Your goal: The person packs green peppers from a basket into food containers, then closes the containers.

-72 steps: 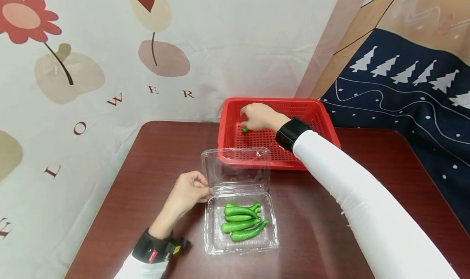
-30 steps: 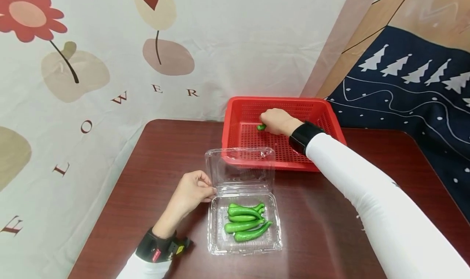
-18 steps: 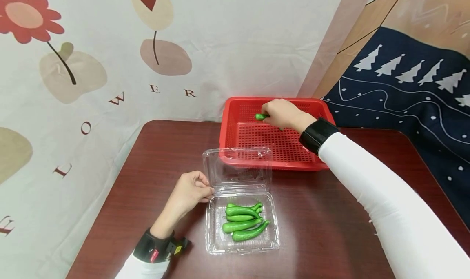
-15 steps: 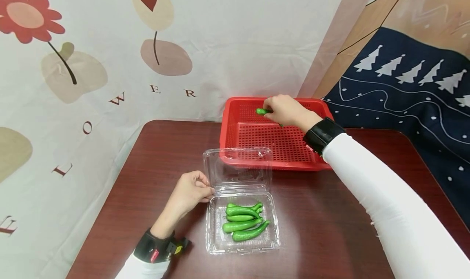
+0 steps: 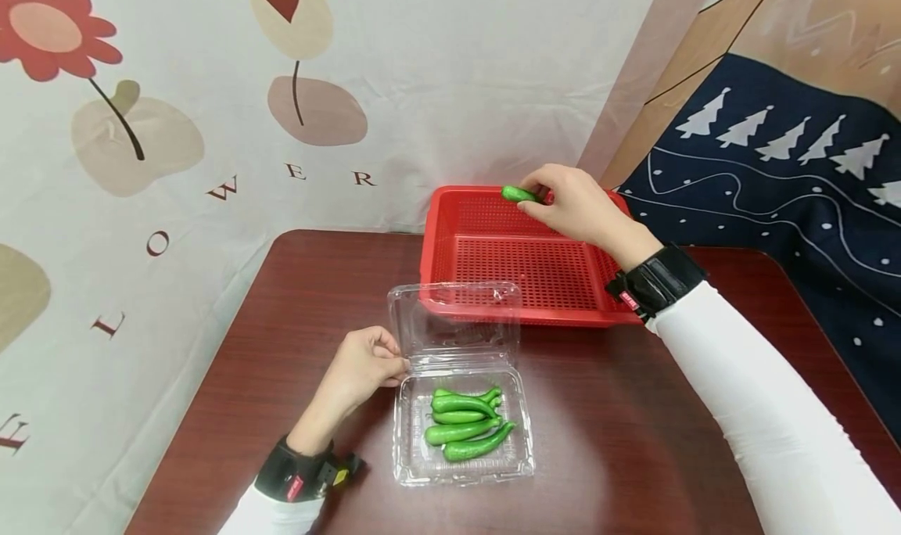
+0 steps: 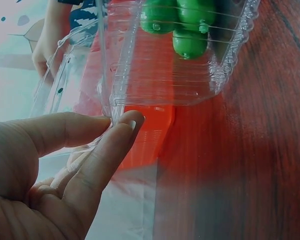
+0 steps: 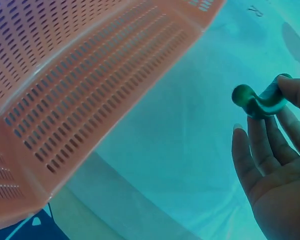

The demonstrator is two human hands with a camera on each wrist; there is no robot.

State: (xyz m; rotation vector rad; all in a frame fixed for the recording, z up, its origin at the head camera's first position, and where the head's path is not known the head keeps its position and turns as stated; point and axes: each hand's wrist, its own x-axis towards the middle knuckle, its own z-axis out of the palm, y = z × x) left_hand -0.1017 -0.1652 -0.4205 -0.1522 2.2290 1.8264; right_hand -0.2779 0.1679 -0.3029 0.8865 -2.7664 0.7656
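Observation:
A clear plastic clamshell container [image 5: 525,449] stands on the table with its lid [image 5: 454,325] raised on the far side. Several green chili peppers [image 5: 470,447] lie side by side inside it. At the left end of the hinge my left hand [image 5: 366,367] pinches the plastic edge between thumb and fingers, seen closely in the left wrist view. My right hand [image 5: 573,206] is over the back of the red basket [image 5: 435,242] and grips a curved green chili pepper [image 7: 260,104]. The pepper's blunt end sticks out to the left of the fingers.
The slotted basket sits behind the container, and the raised lid overlaps its front rim in the head view. Under both is a dark red-brown table [image 5: 317,285]. A white printed cloth [image 5: 394,89] hangs behind, with a navy tree-patterned cloth [image 5: 774,199] at the right.
My right hand picks a chili pepper from the basket, then lifts it up and to the right above the basket's back rim. My left hand keeps its pinch on the container.

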